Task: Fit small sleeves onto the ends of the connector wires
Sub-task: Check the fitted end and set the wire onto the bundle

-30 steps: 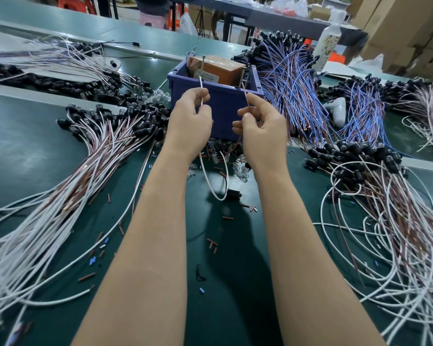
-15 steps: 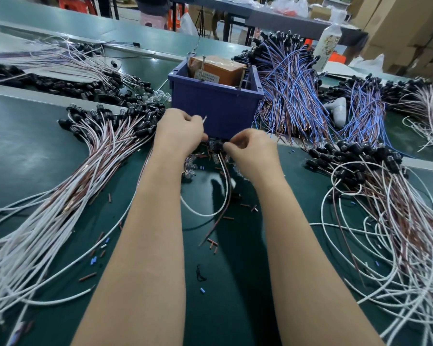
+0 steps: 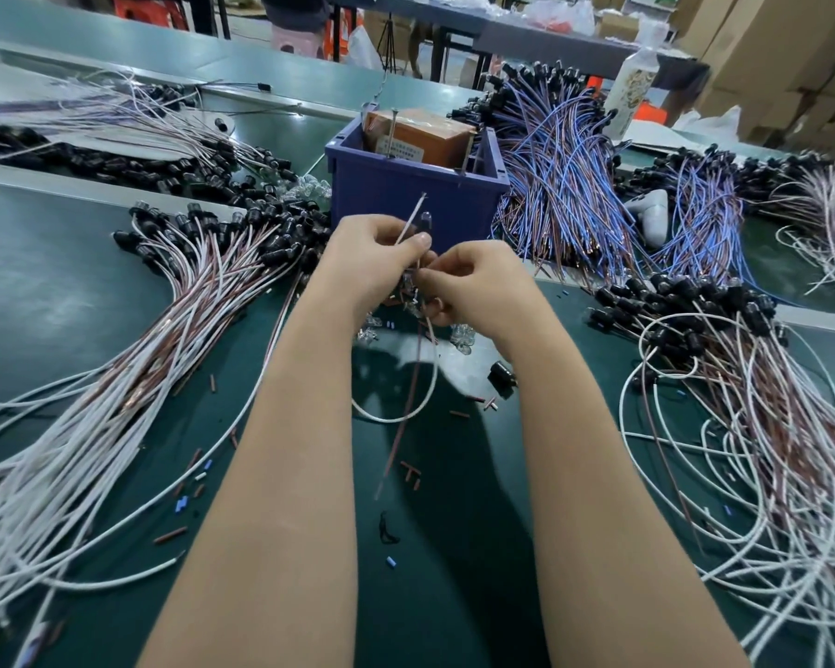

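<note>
Connector wire [image 3: 413, 216]: white lead, held up against near wall of blue bin [image 3: 406, 195]; bare tip pokes up past the left thumb. Rest loops down onto tabletop [image 3: 44, 291] in front of bin. Thin brown lead [image 3: 401, 441] hangs from the same spot toward camera.
Left hand [image 3: 367, 262]: just in front of blue bin; thumb and fingers pinch connector wire below its tip.
Right hand [image 3: 478, 286]: touching Left hand, fingers curled, pinching at connector wire under the left thumb. What sits in the fingertips is too small to tell.
Loose sleeves [image 3: 410, 472]: short brown and blue bits scattered on tabletop, nearer camera than bin, between and beside the forearms.
Black connector [image 3: 501, 378]: lies alone on tabletop, in front of bin, just right of right wrist.
Clear caps [image 3: 461, 337]: small pile under the hands, at foot of bin.
Orange box [image 3: 425, 135]: inside blue bin, top showing above rim.
White-brown bundle [image 3: 141, 368]: left of bin, black ends toward bin, tails fanning to camera.
Blue-purple bundle [image 3: 565, 185]: right of bin, touching its right wall.
Right bundle [image 3: 743, 402]: white-brown, well right of bin, loose loops.
Bottle [image 3: 635, 94]: behind and right of bin, upright.
</note>
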A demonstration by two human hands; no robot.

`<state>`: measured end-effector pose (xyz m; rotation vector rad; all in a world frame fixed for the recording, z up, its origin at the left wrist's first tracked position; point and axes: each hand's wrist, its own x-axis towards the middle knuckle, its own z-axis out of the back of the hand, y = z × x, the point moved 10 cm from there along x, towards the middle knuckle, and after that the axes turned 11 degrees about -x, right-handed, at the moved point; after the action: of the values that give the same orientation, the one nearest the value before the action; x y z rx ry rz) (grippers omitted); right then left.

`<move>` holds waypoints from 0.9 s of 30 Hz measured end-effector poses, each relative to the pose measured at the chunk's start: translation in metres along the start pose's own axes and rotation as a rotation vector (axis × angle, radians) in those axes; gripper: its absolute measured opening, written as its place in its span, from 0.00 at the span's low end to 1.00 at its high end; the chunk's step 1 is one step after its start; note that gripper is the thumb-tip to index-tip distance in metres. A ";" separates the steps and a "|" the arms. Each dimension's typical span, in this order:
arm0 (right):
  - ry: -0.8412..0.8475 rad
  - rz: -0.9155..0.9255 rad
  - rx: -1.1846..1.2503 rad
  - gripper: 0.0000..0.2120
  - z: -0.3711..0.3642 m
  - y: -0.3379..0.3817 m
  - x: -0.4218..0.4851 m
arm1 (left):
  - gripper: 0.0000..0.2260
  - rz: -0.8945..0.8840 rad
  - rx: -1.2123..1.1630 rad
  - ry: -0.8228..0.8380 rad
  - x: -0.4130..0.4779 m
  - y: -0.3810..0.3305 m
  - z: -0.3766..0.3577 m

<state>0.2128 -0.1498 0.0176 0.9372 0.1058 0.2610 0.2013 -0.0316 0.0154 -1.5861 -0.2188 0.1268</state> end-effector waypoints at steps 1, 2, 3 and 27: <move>0.034 -0.007 0.061 0.09 0.001 0.000 -0.001 | 0.05 -0.009 -0.008 0.021 -0.001 -0.002 -0.002; 0.027 -0.012 0.117 0.09 0.006 0.001 -0.002 | 0.04 -0.016 0.003 0.036 -0.001 -0.004 -0.002; -0.022 -0.008 0.154 0.09 0.015 0.001 -0.002 | 0.03 -0.017 0.017 0.055 -0.002 -0.006 -0.003; -0.141 -0.213 0.818 0.16 -0.004 -0.017 0.005 | 0.08 0.001 0.275 0.103 -0.005 -0.024 -0.012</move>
<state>0.2192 -0.1544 0.0018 1.7395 0.1875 -0.0642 0.1974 -0.0440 0.0392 -1.3148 -0.1142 0.0722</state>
